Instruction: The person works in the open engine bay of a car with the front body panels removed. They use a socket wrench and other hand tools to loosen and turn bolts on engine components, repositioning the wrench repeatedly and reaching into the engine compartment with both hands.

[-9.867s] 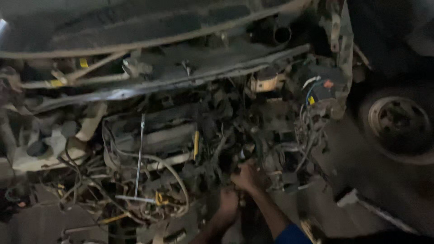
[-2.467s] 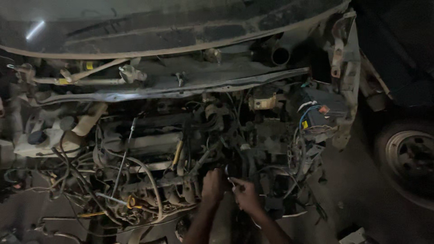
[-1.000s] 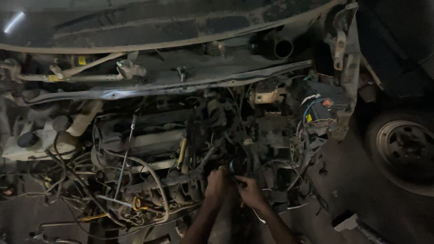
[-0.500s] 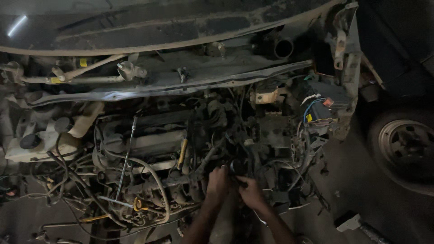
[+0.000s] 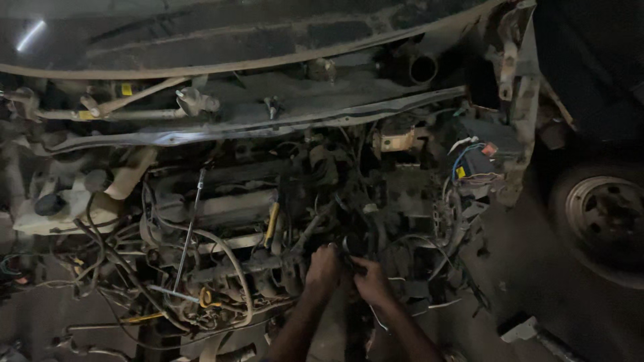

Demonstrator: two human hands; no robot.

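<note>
Both hands (image 5: 345, 271) on grimy, seemingly round engine part (image 5: 353, 245).

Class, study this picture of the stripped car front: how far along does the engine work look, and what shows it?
Done: front panels are gone, leaving the engine and loose wiring exposed. In hand: the left hand and right hand meet on a dark part low in the bay; what they grip is too dim to tell. Left: hoses, the pale reservoir and the engine remain mounted.
</note>
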